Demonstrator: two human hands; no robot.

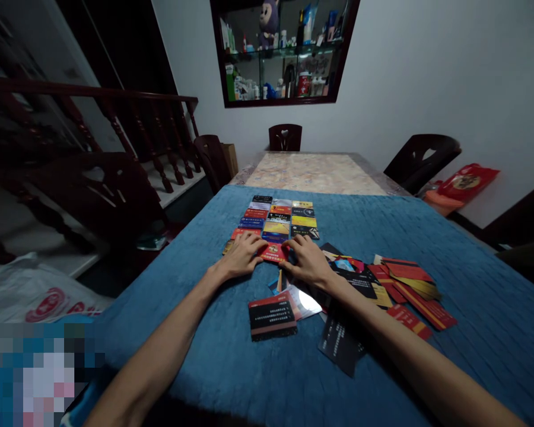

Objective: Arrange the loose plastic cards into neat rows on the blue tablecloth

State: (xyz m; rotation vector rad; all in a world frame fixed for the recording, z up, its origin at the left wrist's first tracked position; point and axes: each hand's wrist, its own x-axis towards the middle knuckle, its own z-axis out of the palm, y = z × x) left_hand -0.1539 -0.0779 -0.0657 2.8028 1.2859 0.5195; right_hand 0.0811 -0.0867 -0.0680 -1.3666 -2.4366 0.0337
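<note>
A red card [273, 253] with a light emblem lies at the near end of the middle column of cards. My left hand [244, 256] has its curled fingers and thumb at the card's left edge, partly over an orange-red card [239, 233] in the left column. Thumb and fingers of my right hand [308, 261] pinch the red card's right edge. Beyond both hands, overlapping cards form three columns, with a yellow card [303, 221] and a black card [305, 231] on the right. Below my right forearm are loose cards, among them a black-and-red card [272, 317].
A spread pile of red and gold cards [409, 284] sits to the right. The blue cloth [182, 284] covers the near part of the table; its far part is a patterned tabletop [311, 169]. Dark wooden chairs [422, 160] stand around. A white bag [35, 290] is at left.
</note>
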